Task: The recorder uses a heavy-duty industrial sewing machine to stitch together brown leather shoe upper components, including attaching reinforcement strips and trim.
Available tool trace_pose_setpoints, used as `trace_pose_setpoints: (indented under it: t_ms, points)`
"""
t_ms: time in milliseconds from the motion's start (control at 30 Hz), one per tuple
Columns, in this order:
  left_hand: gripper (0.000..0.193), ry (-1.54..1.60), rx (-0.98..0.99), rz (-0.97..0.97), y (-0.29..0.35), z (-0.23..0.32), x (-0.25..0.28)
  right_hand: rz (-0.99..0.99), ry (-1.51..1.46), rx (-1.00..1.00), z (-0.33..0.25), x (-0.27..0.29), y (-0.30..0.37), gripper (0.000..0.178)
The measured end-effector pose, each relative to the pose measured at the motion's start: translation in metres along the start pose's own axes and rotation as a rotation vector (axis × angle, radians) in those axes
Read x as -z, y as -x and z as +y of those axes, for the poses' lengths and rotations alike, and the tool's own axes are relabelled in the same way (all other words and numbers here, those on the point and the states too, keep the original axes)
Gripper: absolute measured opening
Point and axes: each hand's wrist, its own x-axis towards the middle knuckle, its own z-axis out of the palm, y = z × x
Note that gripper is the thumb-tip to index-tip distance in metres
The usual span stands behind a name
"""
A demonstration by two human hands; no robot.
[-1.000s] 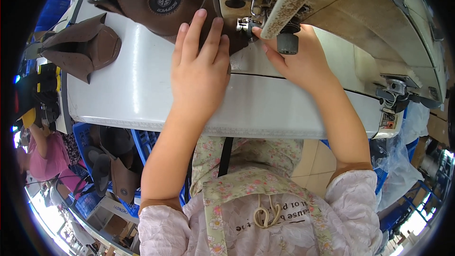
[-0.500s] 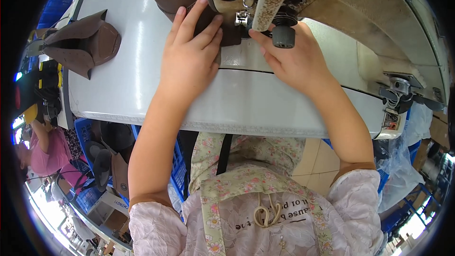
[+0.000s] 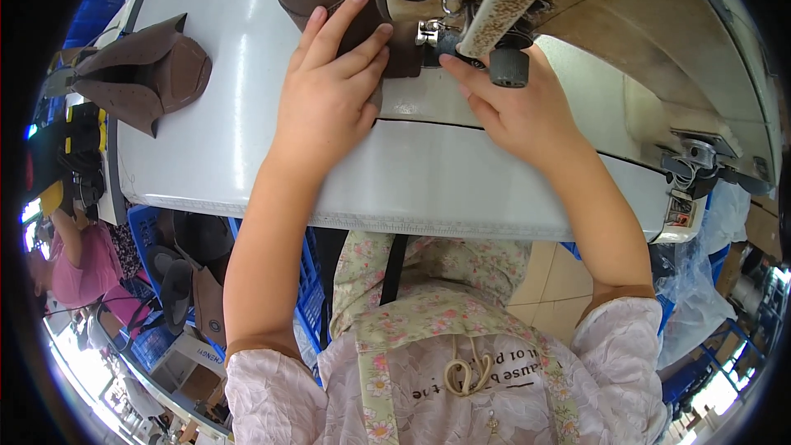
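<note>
My left hand (image 3: 329,86) lies flat with fingers spread on a brown leather piece (image 3: 350,41) bearing a round dark emblem. The piece rests on the sewing machine's bed, its right edge beside the metal presser foot (image 3: 428,32). Just right of the foot is the index fingertip of my right hand (image 3: 527,107), stretched out with the thumb apart from it. A rusty post and a dark knob (image 3: 509,67) hide part of that hand, and its other fingers cannot be seen. Another brown leather shoe upper (image 3: 185,74) lies on the white table at the left.
The sewing machine's arm (image 3: 684,41) overhangs the table from the upper right. Below the left edge stands a blue crate (image 3: 144,227) with dark shoe parts. Plastic bags (image 3: 692,297) hang at the lower right. Someone in a pink top (image 3: 82,259) is at the far left.
The leather piece and my left fingers have moved slightly right and up in the picture. The presser foot and my right fingertip appear slightly further right too. Both hands keep much the same pose.
</note>
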Motion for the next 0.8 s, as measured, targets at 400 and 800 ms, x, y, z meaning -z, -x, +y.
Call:
trace_pose_setpoints:
  t_ms: [400,800]
  points:
    - [0.032,0.014,0.013,-0.015,-0.0003,-0.0042,-0.0005,-0.004,-0.041,0.003,0.0024,-0.0020,-0.0015,0.007]
    - [0.034,0.053,0.029,-0.047,0.0021,-0.0051,-0.0009,-0.088,-0.052,-0.046,-0.0019,0.0059,-0.0008,0.047]
